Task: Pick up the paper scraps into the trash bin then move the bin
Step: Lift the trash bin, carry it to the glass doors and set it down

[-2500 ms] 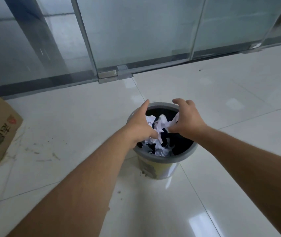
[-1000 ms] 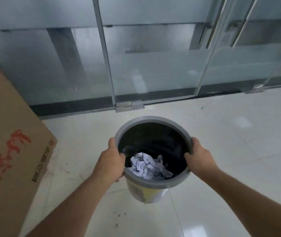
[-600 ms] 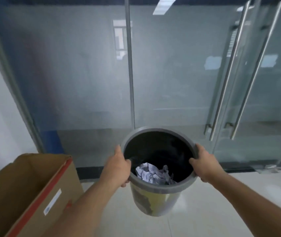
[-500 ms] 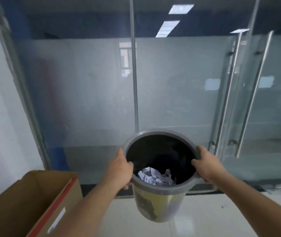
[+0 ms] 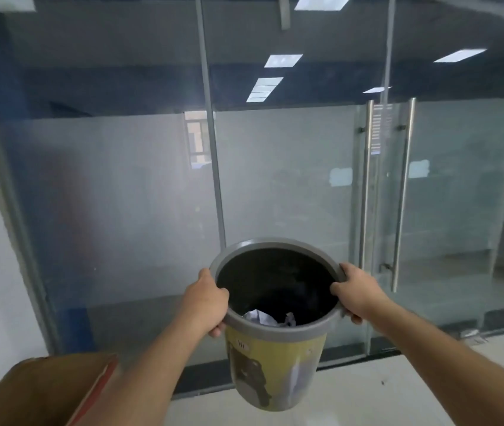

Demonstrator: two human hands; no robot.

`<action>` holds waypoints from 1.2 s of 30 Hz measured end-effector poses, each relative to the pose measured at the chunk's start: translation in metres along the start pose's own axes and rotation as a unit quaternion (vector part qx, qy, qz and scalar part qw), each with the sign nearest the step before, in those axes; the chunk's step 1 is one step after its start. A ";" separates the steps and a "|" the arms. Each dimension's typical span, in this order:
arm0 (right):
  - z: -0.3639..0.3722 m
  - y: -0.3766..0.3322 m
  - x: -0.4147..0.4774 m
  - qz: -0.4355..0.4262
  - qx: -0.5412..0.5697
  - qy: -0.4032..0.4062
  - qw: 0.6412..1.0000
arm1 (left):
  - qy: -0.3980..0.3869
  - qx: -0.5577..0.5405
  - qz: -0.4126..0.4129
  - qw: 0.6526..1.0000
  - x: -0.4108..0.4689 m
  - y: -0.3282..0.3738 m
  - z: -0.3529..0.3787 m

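Note:
The trash bin [image 5: 275, 367] is a round bucket with a grey rim, black inside and a yellow printed wall, held in the air above the floor and tilted slightly away from me. My left hand [image 5: 204, 302] grips the rim on its left side. My right hand [image 5: 355, 293] grips the rim on the right. White crumpled paper scraps [image 5: 261, 317] lie at the bottom of the bin, mostly hidden by the near rim.
A frosted glass wall [image 5: 140, 210] stands straight ahead, with glass doors and long steel handles [image 5: 401, 195] at the right. A brown cardboard box [image 5: 38, 392] sits at the lower left. White tiled floor [image 5: 398, 385] shows at the lower right.
Both hands left the scraps in the bin, took its rim and lifted it off the floor. The view has tilted up from the floor to the glass wall.

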State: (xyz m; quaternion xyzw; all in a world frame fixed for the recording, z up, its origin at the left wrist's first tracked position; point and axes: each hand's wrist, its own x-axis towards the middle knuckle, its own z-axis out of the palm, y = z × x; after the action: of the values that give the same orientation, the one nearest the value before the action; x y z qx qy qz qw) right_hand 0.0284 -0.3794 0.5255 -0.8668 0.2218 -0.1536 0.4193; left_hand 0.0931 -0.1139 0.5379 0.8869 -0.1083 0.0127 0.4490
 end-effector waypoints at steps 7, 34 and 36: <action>-0.081 0.070 -0.037 0.089 -0.002 0.110 0.990 | -0.087 -0.008 0.060 0.994 0.017 0.052 0.099; -0.296 0.246 -0.028 0.162 0.020 0.229 0.960 | -0.212 0.005 0.140 0.967 -0.009 0.228 0.347; -0.299 0.254 -0.012 0.161 0.024 0.227 0.960 | -0.208 0.006 0.133 0.969 0.001 0.234 0.359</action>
State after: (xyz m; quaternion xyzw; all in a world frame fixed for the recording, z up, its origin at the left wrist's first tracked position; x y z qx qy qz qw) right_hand -0.1823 -0.7099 0.5018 -0.7519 0.4437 -0.2821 0.3976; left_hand 0.0197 -0.5347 0.5094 0.8503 -0.3159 -0.1120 0.4057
